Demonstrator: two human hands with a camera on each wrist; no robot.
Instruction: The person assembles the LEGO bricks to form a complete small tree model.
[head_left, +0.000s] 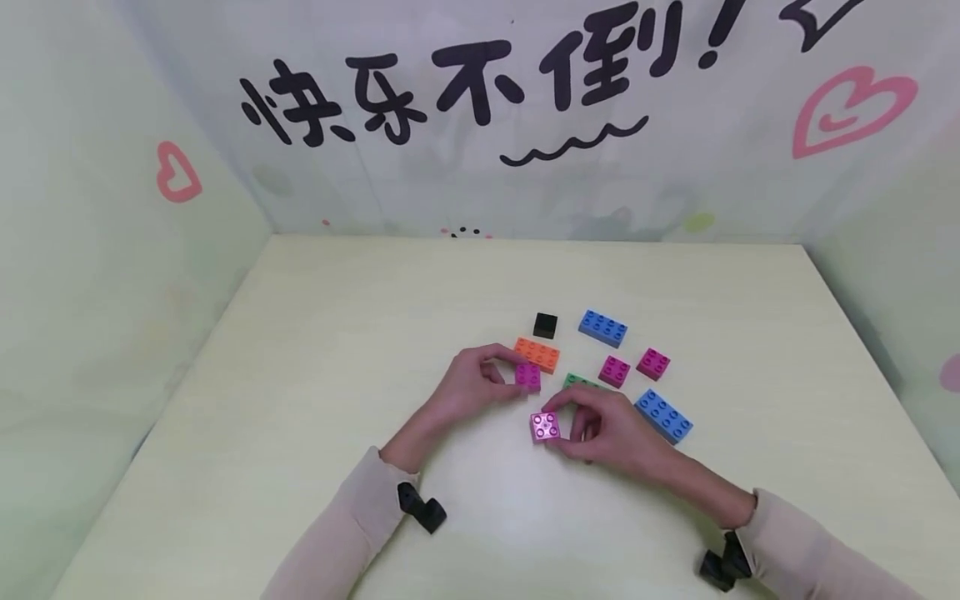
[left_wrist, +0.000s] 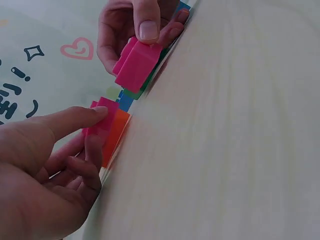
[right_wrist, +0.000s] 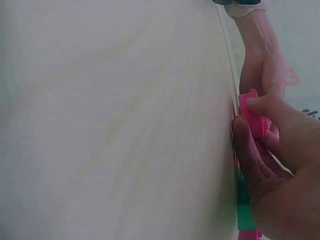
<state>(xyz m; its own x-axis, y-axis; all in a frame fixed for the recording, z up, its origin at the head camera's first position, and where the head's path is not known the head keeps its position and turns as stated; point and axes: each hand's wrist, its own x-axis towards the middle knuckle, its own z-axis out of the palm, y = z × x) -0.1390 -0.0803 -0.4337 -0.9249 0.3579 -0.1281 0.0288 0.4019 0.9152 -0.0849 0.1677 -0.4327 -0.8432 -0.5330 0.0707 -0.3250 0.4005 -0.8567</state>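
Between thumb and fingertips, my left hand [head_left: 467,385] pinches a pink four-stud toy brick [head_left: 528,377] just in front of an orange eight-stud brick [head_left: 546,356]. My right hand [head_left: 618,427] pinches a second pink brick [head_left: 545,427], nearer to me and slightly right of the first. The two pink bricks are apart, both with studs facing up in the head view. Partly hidden behind the right hand lies a green brick [head_left: 576,381]. The left wrist view shows the right hand's pink brick [left_wrist: 136,69] close to the left hand's brick [left_wrist: 107,119].
Two magenta bricks [head_left: 614,371] lie beyond the right hand. One blue eight-stud brick [head_left: 603,328] is at the back, another blue brick [head_left: 663,416] beside the right hand. A black block [head_left: 545,325] sits behind the orange brick. Printed fabric walls surround the pale table [head_left: 337,333].
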